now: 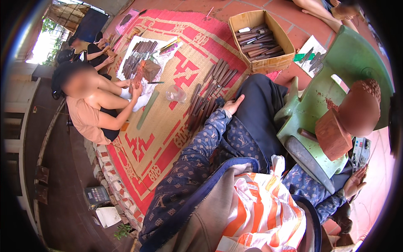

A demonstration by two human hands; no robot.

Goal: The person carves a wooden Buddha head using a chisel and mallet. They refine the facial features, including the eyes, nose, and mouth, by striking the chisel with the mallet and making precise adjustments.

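A seated person's left hand point(234, 105) rests against a dark-trousered knee point(262, 94), thumb held apart from the fingers, while the right hand point(356, 182) hangs open beside a green plastic chair point(306, 122), near a small grey box with a display point(360, 152). On the chair's seat, a reddish-brown carved head point(333, 133) leans at a tilt, a chisel point(307, 134) just beside its base. Chisels point(214, 86) lie in rows on the patterned mat point(168, 111) near the left hand.

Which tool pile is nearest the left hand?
The pile lying directly on the patterned mat, beside the left hand; those in the cardboard box and on white sheets are farther.
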